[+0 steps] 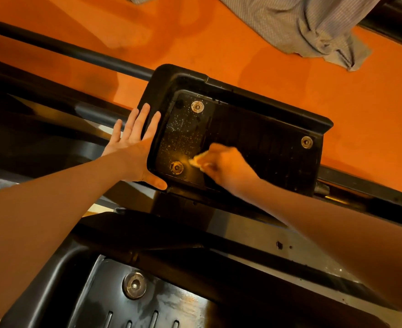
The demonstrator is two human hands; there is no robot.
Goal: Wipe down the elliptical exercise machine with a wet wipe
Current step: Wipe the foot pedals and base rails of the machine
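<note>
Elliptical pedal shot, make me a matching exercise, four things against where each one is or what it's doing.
Things:
1. left hand
2. right hand
3. grey cloth
4. near pedal

Places or states:
A. lies on the orange floor at the top right
B. fingers straight, flat against the far pedal's left edge
C. bottom of the view, closest to the camera
D. curled on the wet wipe, inside the far pedal

Pairs: 1-B, 2-D, 3-A, 4-C

far pedal [254,129] behind near pedal [133,301] | left hand [133,147] on its left rim | wipe [198,159] inside | cloth [313,27] beyond
</note>
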